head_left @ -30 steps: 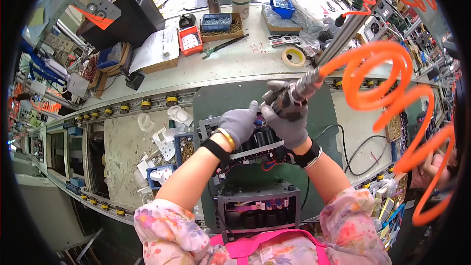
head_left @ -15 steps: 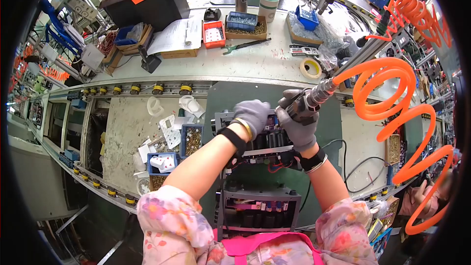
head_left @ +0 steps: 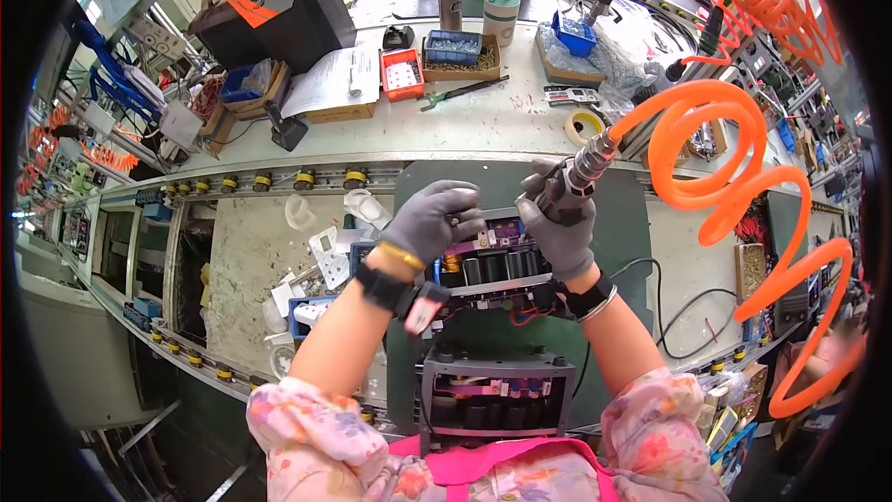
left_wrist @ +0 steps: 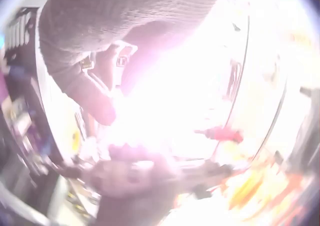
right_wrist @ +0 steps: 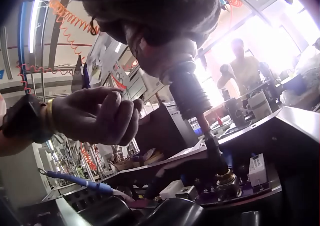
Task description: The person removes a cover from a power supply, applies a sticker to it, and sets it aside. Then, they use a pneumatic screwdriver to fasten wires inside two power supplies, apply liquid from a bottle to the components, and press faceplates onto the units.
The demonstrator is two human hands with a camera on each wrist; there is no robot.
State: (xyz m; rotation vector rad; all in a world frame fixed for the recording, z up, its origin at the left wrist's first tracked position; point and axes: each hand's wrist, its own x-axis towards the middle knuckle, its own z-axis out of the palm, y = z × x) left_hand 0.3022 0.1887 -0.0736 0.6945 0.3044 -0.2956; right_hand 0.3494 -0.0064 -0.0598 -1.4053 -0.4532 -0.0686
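Note:
My gloved left hand (head_left: pixel 432 221) is over the left side of the upper open device (head_left: pixel 497 265), fingers curled; in the left wrist view a small metal part (left_wrist: pixel 87 63) shows between them, partly washed out by glare. My right hand (head_left: pixel 564 237) grips an air driver (head_left: pixel 569 193) at the device's right side. In the right wrist view the driver's nose (right_wrist: pixel 189 93) points down, its bit meeting a brass-coloured fastener (right_wrist: pixel 226 178) on the board, beside a white block (right_wrist: pixel 257 171). The left hand (right_wrist: pixel 97 117) hangs to the left of it.
A second open device (head_left: pixel 492 395) sits nearer the body. An orange coiled hose (head_left: pixel 715 167) runs from the driver to the right. Blue bins (head_left: pixel 307 316) and white plastic pieces (head_left: pixel 330 258) lie left. Behind stand small-parts boxes (head_left: pixel 401 74), a cup (head_left: pixel 501 17) and tape (head_left: pixel 583 126).
My left hand has lifted off the device and moved left, uncovering coils and part of the board. My right hand stays around the driver, which now stands slightly more upright in the head view.

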